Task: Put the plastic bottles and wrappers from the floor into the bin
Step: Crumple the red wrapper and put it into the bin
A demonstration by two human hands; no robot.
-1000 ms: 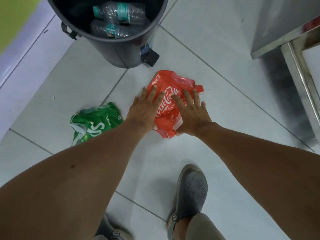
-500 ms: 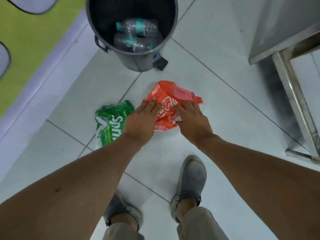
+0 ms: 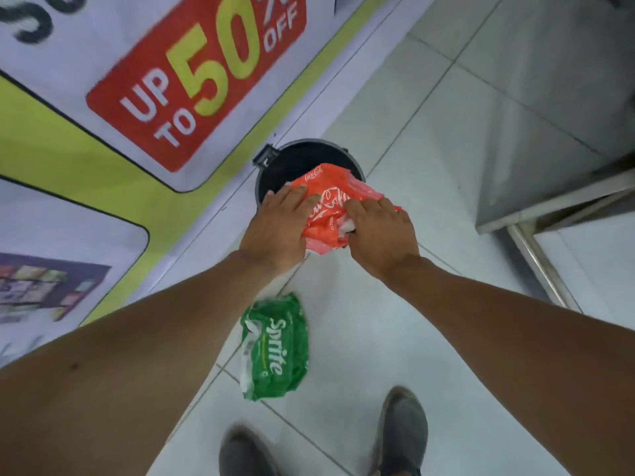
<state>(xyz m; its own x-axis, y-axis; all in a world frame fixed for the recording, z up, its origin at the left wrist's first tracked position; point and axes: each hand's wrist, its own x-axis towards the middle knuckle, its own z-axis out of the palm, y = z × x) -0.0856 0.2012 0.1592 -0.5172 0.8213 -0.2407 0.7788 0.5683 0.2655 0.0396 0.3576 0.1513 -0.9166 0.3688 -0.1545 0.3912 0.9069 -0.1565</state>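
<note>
A crumpled red Coca-Cola wrapper (image 3: pixel 326 204) is held in the air over the mouth of the dark round bin (image 3: pixel 275 163). My left hand (image 3: pixel 280 228) grips its left side and my right hand (image 3: pixel 381 231) grips its right side. The wrapper and my hands hide most of the bin's inside, so the bottles in it are not visible. A green Sprite wrapper (image 3: pixel 275 345) lies on the white tiled floor below my hands, between my forearms.
A wall poster with a red "UP TO 50% OFF" sign (image 3: pixel 192 84) stands just left of the bin. A steel cabinet with metal legs (image 3: pixel 549 149) is at the right. My two grey shoes (image 3: pixel 403 427) stand on the tiles at the bottom.
Both hands lifted the red wrapper off the floor and carried it over the bin. The view rose and tilted up, so the green wrapper now lies nearer my feet.
</note>
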